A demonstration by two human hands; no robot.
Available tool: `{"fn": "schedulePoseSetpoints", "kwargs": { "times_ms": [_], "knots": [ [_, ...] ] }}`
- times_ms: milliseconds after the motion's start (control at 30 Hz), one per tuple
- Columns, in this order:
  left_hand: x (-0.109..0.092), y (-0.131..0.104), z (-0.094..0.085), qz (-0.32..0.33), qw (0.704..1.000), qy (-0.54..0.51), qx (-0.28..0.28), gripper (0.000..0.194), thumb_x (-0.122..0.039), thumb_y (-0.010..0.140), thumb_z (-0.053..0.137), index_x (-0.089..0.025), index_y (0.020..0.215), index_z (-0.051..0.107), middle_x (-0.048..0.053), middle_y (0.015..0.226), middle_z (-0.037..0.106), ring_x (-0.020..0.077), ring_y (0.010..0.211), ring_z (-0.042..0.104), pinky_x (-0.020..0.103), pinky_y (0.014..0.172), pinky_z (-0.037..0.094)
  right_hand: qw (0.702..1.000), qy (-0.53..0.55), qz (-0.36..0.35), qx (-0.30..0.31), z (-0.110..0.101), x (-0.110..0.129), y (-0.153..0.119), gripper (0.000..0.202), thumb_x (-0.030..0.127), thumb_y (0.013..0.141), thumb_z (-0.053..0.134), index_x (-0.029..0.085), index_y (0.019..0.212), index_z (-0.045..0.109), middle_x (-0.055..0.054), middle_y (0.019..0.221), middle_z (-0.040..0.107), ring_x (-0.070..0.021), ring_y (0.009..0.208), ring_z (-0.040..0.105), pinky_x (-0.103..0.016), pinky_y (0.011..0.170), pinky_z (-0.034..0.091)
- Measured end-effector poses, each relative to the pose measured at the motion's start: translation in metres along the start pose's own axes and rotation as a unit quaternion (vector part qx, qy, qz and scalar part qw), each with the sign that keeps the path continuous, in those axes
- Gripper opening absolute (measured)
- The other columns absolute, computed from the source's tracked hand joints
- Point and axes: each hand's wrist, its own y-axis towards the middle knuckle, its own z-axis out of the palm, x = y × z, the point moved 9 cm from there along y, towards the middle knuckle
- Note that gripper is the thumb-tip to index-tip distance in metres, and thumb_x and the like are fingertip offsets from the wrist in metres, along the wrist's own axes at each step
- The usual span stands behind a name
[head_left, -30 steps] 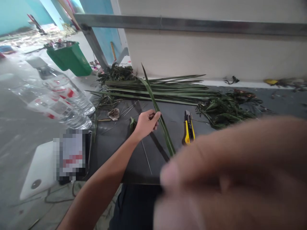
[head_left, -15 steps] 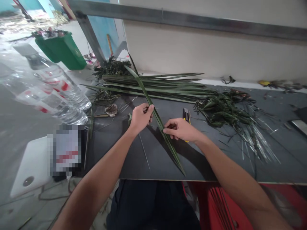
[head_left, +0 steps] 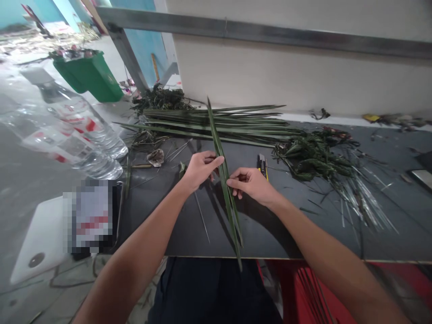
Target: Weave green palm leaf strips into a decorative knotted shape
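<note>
Between my two hands I hold a long, narrow green palm leaf strip [head_left: 225,184], tilted, its lower end split in two and reaching past the table's front edge. My left hand [head_left: 202,167] pinches it near the middle between thumb and fingers. A little lower, my right hand [head_left: 248,182] grips its right edge. Behind the hands lies a pile of long green leaf strips [head_left: 216,123]. A box cutter [head_left: 262,165] with a yellow and black body rests just beyond my right hand. A thin metal needle-like rod [head_left: 202,218] lies below my left hand.
Two water bottles [head_left: 91,121] stand at the left, near a phone [head_left: 116,216] and a white power bank [head_left: 37,234]. Woven green leaf pieces [head_left: 310,155] and clear thin strands [head_left: 367,198] lie at the right. A metal rail [head_left: 270,38] crosses above the dark table [head_left: 286,238].
The leaf strip has swung more upright, its top moving right and its bottom moving left and nearer to me. Its lower end now shows two parted tips. Both hands keep hold.
</note>
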Motion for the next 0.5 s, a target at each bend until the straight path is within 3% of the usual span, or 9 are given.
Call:
{"fn": "schedulePoseSetpoints", "kwargs": {
  "times_ms": [100, 200, 400, 500],
  "knots": [
    [-0.005, -0.004, 0.009, -0.013, 0.999, 0.001, 0.036, 0.029, -0.039, 0.081, 0.079, -0.014, 0.080, 0.065, -0.002, 0.064, 0.055, 0.0065, 0.042, 0.047, 0.021, 0.035, 0.044, 1.000, 0.002, -0.009, -0.002, 0.000, 0.003, 0.000, 0.039, 0.047, 0.066, 0.089, 0.016, 0.076, 0.066, 0.001, 0.056, 0.063, -0.0131, 0.049, 0.061, -0.025, 0.045, 0.051],
    [-0.006, -0.005, 0.009, -0.014, 0.999, 0.015, 0.025, 0.020, -0.030, 0.086, 0.073, -0.014, 0.080, 0.063, -0.005, 0.060, 0.050, 0.0058, 0.040, 0.045, 0.021, 0.036, 0.045, 1.000, -0.001, -0.014, 0.000, -0.001, 0.006, -0.001, 0.037, 0.047, 0.070, 0.087, 0.017, 0.076, 0.066, 0.001, 0.056, 0.062, -0.0132, 0.049, 0.062, -0.026, 0.047, 0.053],
    [-0.006, -0.004, 0.009, 0.001, 1.000, 0.018, 0.010, 0.013, -0.025, 0.086, 0.069, -0.014, 0.081, 0.062, -0.003, 0.063, 0.056, 0.0071, 0.039, 0.048, 0.022, 0.035, 0.046, 0.997, -0.062, -0.050, 0.024, 0.000, 0.015, -0.005, 0.034, 0.046, 0.081, 0.077, 0.018, 0.074, 0.059, 0.004, 0.057, 0.058, -0.0065, 0.039, 0.048, -0.020, 0.035, 0.033],
    [-0.007, -0.004, 0.010, 0.004, 1.000, 0.004, 0.012, 0.014, -0.026, 0.084, 0.070, -0.013, 0.081, 0.064, -0.002, 0.063, 0.058, 0.0074, 0.041, 0.049, 0.022, 0.036, 0.046, 0.995, -0.066, -0.061, 0.036, -0.001, 0.015, -0.006, 0.033, 0.047, 0.086, 0.072, 0.019, 0.076, 0.057, 0.005, 0.059, 0.056, -0.0050, 0.038, 0.044, -0.019, 0.036, 0.030]
  ]
}}
